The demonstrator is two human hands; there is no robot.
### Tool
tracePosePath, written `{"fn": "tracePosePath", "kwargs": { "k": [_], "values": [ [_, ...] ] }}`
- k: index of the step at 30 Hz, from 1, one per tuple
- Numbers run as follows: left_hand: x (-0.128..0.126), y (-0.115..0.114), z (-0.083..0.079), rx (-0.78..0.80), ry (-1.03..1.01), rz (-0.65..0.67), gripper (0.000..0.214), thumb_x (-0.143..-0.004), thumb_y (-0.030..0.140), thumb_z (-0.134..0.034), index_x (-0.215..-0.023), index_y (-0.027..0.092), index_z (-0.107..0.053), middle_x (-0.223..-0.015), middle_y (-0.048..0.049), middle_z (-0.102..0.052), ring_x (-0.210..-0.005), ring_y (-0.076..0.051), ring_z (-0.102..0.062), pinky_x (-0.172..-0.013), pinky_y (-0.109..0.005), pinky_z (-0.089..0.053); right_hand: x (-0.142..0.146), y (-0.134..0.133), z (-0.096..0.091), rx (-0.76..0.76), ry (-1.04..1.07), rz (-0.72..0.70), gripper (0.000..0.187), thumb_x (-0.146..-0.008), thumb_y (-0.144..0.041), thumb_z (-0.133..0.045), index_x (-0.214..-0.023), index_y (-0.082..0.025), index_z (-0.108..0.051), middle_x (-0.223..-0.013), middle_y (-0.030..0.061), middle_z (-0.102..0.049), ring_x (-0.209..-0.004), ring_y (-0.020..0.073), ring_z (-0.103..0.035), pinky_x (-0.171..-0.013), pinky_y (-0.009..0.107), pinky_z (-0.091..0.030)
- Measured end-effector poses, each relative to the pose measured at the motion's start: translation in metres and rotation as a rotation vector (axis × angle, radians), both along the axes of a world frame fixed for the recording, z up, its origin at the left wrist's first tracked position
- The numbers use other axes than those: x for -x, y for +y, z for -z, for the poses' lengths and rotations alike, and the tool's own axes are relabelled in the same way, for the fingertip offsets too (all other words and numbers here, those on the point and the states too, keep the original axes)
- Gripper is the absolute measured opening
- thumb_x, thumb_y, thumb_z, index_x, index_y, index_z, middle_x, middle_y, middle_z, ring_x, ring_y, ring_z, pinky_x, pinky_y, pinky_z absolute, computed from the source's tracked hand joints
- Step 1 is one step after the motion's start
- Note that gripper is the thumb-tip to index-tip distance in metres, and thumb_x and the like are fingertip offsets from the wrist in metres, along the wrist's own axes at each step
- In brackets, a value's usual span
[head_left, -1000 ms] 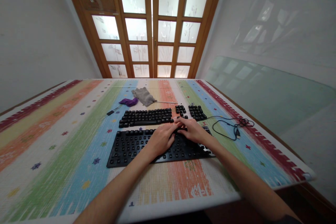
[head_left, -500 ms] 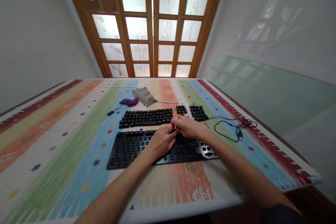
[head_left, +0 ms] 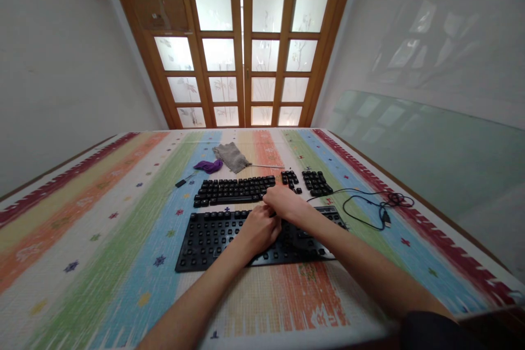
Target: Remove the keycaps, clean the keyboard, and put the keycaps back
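Observation:
A black keyboard base with bare switches lies on the striped table cover. Behind it, loose black keycaps are laid out in keyboard order. My left hand rests on the base's middle, fingers curled down onto it. My right hand is just above it at the base's far edge. Its bent fingertips are bunched at the right end of the keycap rows. What they pinch, if anything, is hidden.
Two smaller keycap groups lie to the right of the rows. The keyboard's black cable coils at the right. A grey cloth, a purple item and a small black piece lie further back. Wooden doors stand behind.
My right hand has moved left along the keyboard's far edge and now overlaps my left hand. The left fingers went from spread to curled. The view shifted slightly.

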State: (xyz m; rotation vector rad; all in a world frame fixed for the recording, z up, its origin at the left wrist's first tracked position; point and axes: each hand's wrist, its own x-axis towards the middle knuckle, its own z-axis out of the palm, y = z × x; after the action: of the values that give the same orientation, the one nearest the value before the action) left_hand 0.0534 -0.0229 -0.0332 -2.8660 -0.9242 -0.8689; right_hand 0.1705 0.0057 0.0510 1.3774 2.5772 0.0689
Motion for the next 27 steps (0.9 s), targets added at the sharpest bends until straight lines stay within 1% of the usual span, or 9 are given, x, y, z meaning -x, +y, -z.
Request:
{"fn": "tracePosePath", "kwargs": {
  "k": [3,5,8,10,14,18,21,24,27],
  "values": [
    [0.000,0.000,0.001,-0.004,0.011,-0.006,0.021,-0.089,0.016,-0.049,-0.079,0.017,-0.067,-0.086,-0.0111,-0.067,-0.090,-0.025,-0.064,-0.082,-0.041,-0.054,0.000,0.006,0.001,-0.003,0.002,-0.017,0.019,-0.077,-0.003,-0.066,-0.091,-0.011,-0.077,-0.083,0.0186,-0.075,-0.084,0.0262,-0.073,-0.078,0.031,-0.055],
    [0.001,-0.001,0.000,-0.007,0.010,0.004,0.019,-0.090,0.016,-0.049,-0.090,0.017,-0.068,-0.093,-0.0112,-0.068,-0.094,-0.025,-0.064,-0.085,-0.041,-0.053,-0.005,0.007,-0.001,0.009,-0.006,-0.030,0.019,-0.072,-0.002,-0.071,-0.087,-0.012,-0.077,-0.080,0.0164,-0.075,-0.082,0.0251,-0.073,-0.076,0.028,-0.054],
    [0.001,-0.001,-0.002,-0.005,-0.002,0.027,0.024,-0.092,0.018,-0.049,-0.109,0.017,-0.066,-0.106,-0.0123,-0.068,-0.103,-0.026,-0.063,-0.093,-0.043,-0.052,-0.017,0.006,-0.008,0.054,-0.023,-0.068,0.024,-0.061,-0.001,-0.079,-0.082,-0.013,-0.077,-0.077,0.0127,-0.074,-0.080,0.0239,-0.073,-0.071,0.024,-0.052],
    [0.001,-0.001,-0.003,0.001,-0.002,0.040,0.027,-0.092,0.019,-0.049,-0.113,0.016,-0.065,-0.110,-0.0126,-0.067,-0.106,-0.026,-0.062,-0.095,-0.043,-0.051,-0.025,0.004,-0.011,0.071,-0.006,-0.093,0.029,-0.056,-0.001,-0.082,-0.082,-0.013,-0.077,-0.082,0.0116,-0.075,-0.082,0.0238,-0.072,-0.070,0.023,-0.050],
    [0.000,0.001,0.001,-0.005,0.003,0.052,0.027,-0.092,0.018,-0.049,-0.113,0.012,-0.065,-0.111,-0.0131,-0.067,-0.108,-0.027,-0.061,-0.097,-0.043,-0.050,-0.037,0.001,-0.009,0.095,0.065,-0.065,0.030,-0.059,-0.003,-0.082,-0.085,-0.015,-0.076,-0.086,0.0099,-0.075,-0.081,0.0223,-0.071,-0.067,0.024,-0.047],
    [0.000,0.001,0.001,-0.004,0.003,0.055,0.027,-0.091,0.017,-0.050,-0.114,0.014,-0.064,-0.111,-0.0127,-0.066,-0.109,-0.027,-0.061,-0.098,-0.044,-0.050,-0.047,0.002,-0.005,0.163,0.175,-0.007,0.035,-0.058,-0.004,-0.082,-0.090,-0.017,-0.074,-0.078,0.0039,-0.075,-0.077,0.0198,-0.070,-0.064,0.023,-0.045],
    [0.001,-0.001,-0.002,0.015,0.009,0.051,0.028,-0.090,0.015,-0.051,-0.115,0.014,-0.064,-0.111,-0.0133,-0.066,-0.108,-0.027,-0.062,-0.097,-0.044,-0.051,-0.056,0.003,0.000,0.233,0.302,-0.008,0.035,-0.062,-0.002,-0.078,-0.094,-0.016,-0.073,-0.074,0.0012,-0.075,-0.074,0.0173,-0.069,-0.066,0.022,-0.046],
    [0.002,-0.002,-0.005,0.053,-0.015,0.051,0.031,-0.089,0.014,-0.051,-0.117,0.015,-0.064,-0.114,-0.0127,-0.067,-0.110,-0.026,-0.062,-0.099,-0.043,-0.051,-0.065,0.001,0.005,0.249,0.389,-0.018,0.036,-0.065,-0.002,-0.075,-0.099,-0.015,-0.071,-0.079,0.0025,-0.076,-0.074,0.0167,-0.069,-0.068,0.023,-0.048],
    [0.004,-0.002,-0.009,0.110,-0.085,0.078,0.034,-0.089,0.013,-0.051,-0.120,0.017,-0.064,-0.121,-0.0115,-0.066,-0.115,-0.024,-0.061,-0.102,-0.042,-0.049,-0.070,-0.003,0.008,0.211,0.409,-0.070,0.037,-0.066,-0.006,-0.074,-0.102,-0.014,-0.071,-0.086,0.0057,-0.075,-0.078,0.0187,-0.069,-0.070,0.025,-0.049]
  ]
}}
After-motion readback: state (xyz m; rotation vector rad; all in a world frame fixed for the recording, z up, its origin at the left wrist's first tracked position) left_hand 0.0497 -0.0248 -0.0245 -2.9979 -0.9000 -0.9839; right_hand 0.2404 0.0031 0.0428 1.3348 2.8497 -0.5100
